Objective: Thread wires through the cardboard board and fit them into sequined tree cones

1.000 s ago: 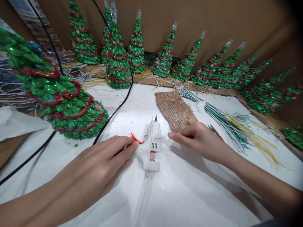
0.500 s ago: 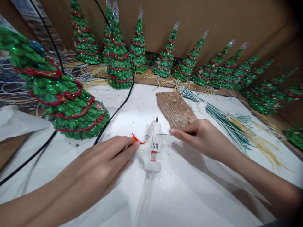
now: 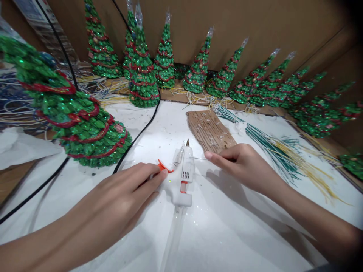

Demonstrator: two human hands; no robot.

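R hand (image 3: 241, 166) shifted rt, pinching wire (image 3: 200, 158)

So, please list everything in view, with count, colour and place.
Glue gun: 1, white and orange, centre.
Glue stick: 1, clear, gun's rear.
Thin wire: 1, greyish, right of gun.
Cardboard piece: 1, brown, right of centre.
Wire strands: many, green and yellow, right.
Large tree: 1, green and red, left.
Other trees: over ten, green and red, back.
Cable: count unclear, black, left.
Loose wires: many, blue, white, yellow, back left.
Sheet: 1, white, left edge.
Table: 1, white, underneath.
Wall: brown, back.
Left hand: 1, bare, on gun.
Right hand: 1, bare, pinching thin wire.
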